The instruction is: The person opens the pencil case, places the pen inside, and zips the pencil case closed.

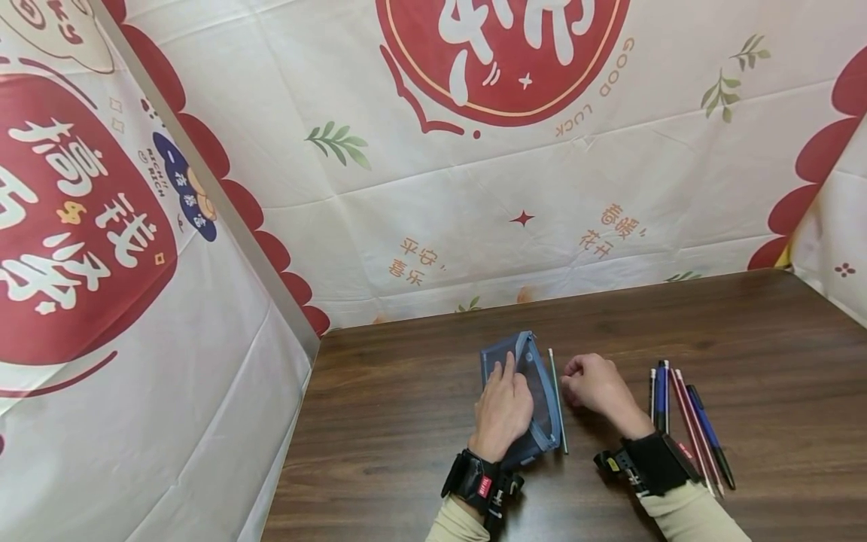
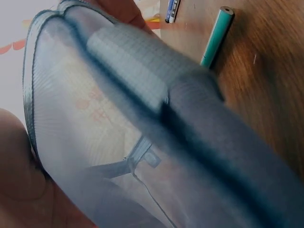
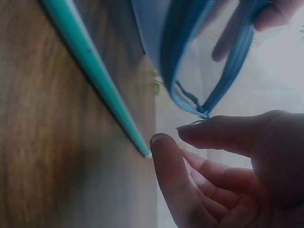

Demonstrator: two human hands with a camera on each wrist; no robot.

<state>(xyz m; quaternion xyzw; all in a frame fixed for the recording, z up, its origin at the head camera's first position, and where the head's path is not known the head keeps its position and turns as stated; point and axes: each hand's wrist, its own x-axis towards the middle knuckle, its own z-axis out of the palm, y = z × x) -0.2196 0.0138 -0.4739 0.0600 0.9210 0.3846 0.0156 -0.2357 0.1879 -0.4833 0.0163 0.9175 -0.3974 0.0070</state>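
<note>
"Pinching, down on the table (image 1: 393, 421), the pouch (image 1: 542, 406) with the left hand (image 1: 503, 410), probably to keep it gaping!"

"And curling the right hand (image 1: 599, 385), tips nearly together, holding nothing, beside the green pencil (image 3: 92, 71), likely laid close for reach!"

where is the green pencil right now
In the head view, the green pencil lies on the table right of centre, between the blue pouch and the right hand.
</note>
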